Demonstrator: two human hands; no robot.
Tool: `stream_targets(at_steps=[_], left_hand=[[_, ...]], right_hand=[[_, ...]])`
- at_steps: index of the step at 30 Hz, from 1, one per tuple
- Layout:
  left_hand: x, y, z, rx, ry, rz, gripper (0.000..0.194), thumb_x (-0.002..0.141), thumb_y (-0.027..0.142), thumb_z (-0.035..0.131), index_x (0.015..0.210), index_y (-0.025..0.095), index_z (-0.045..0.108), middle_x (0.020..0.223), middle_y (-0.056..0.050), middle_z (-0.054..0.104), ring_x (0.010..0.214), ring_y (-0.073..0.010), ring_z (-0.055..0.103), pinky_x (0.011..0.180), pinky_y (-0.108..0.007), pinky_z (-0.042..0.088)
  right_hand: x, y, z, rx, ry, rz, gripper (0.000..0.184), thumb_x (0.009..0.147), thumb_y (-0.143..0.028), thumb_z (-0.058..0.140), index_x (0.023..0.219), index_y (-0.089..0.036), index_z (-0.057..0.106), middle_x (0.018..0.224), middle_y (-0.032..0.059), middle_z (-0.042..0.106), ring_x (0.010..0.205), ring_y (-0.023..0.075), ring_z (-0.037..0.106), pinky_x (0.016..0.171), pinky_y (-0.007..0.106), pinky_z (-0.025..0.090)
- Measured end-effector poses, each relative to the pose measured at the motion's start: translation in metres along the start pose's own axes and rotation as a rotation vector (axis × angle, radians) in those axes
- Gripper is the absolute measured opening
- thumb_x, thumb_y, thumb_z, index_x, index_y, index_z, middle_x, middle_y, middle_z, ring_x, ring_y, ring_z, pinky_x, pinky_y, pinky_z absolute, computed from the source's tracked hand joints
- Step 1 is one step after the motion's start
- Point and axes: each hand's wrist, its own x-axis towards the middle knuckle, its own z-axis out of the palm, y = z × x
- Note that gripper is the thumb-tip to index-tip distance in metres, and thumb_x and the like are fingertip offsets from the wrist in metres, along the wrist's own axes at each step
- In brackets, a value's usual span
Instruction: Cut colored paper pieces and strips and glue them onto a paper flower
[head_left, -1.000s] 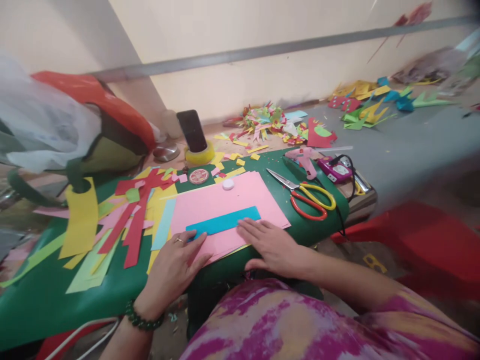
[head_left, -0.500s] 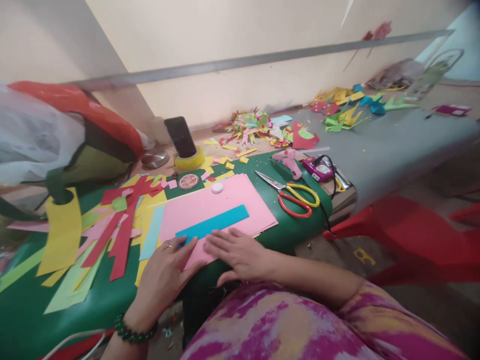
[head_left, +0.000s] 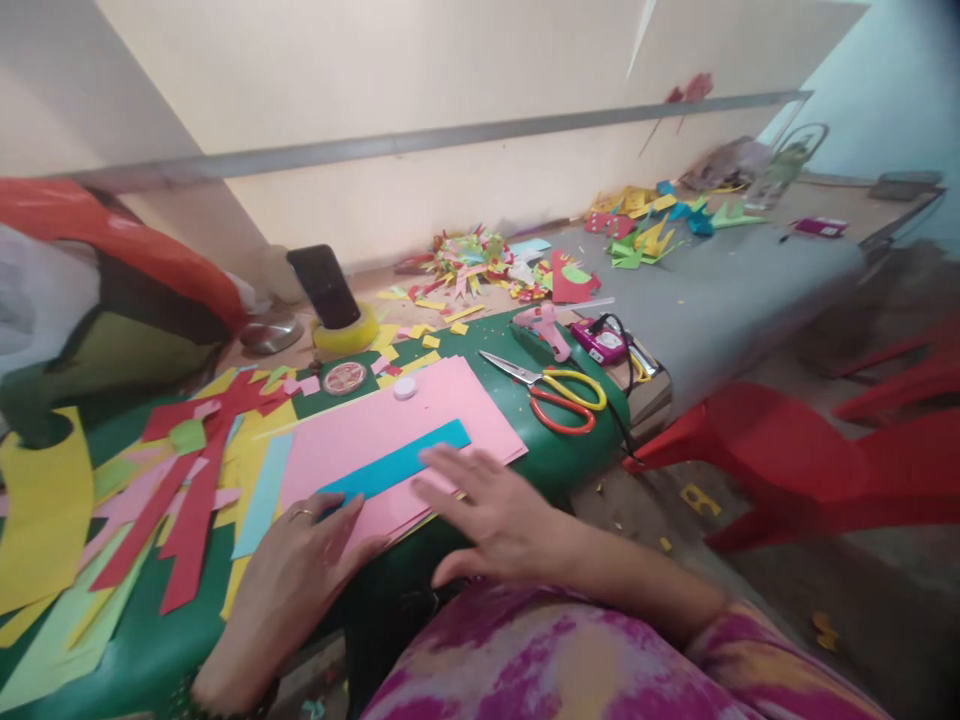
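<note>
A folded-looking blue paper strip (head_left: 401,462) lies slantwise on a stack of pink paper sheets (head_left: 330,432). My left hand (head_left: 289,565) holds down the strip's near left end, with fingertips on it and the thumb resting on the pink paper. Over the strip's right part is my right hand (head_left: 491,512), fingers spread and holding nothing; whether its fingertips touch the strip I cannot tell. A small white round cap (head_left: 405,388) sits on the pink sheets. Scissors with red and yellow handles (head_left: 559,398) lie to the right of the stack, blades pointing away to the left.
A pink glue gun (head_left: 546,330) and a purple box (head_left: 600,342) with a cable lie beyond the scissors. A phone (head_left: 324,285) leans on a yellow tape roll (head_left: 346,332). Coloured paper strips (head_left: 187,500) spread on the left. A red chair (head_left: 757,450) stands at right.
The view has turned to the right. My right hand has slid along the blue strip toward its right end, and its fingers are now more spread. My left hand stays at the left end.
</note>
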Motion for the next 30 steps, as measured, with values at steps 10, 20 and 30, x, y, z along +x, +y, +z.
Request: stream_targets(at_steps=[10,20,30], left_hand=[[-0.019,-0.019,0.018,0.047,-0.02,0.187,0.035,0.095,0.038,0.044,0.111,0.026,0.072,0.113,-0.008,0.072,0.109,-0.0313,0.064,0.085,-0.042,0.057],[0.025,0.0,0.009,0.111,0.126,0.219,0.039,0.097,0.036,0.036,0.094,0.025,0.074,0.096,-0.011,0.071,0.098,-0.0316,0.065,0.08,-0.045,0.056],[0.07,0.039,0.026,0.012,0.0,-0.008,0.045,0.096,0.037,0.042,0.13,0.011,0.058,0.128,-0.018,0.064,0.116,-0.0299,0.06,0.095,-0.045,0.052]], right_hand=[[-0.074,0.031,-0.007,-0.134,-0.258,0.435,0.053,0.084,-0.045,0.069,0.124,-0.009,0.063,0.131,0.0232,0.062,0.119,0.0332,0.062,0.09,0.042,0.053],[-0.116,0.063,-0.056,-0.079,0.106,0.702,0.028,0.099,-0.033,0.044,0.105,-0.022,0.07,0.098,0.0072,0.076,0.088,0.0208,0.072,0.075,0.031,0.057],[-0.032,0.107,-0.022,-0.212,-0.154,0.774,0.031,0.092,-0.022,0.057,0.12,-0.016,0.066,0.122,0.0155,0.065,0.117,0.0294,0.056,0.097,0.042,0.048]])
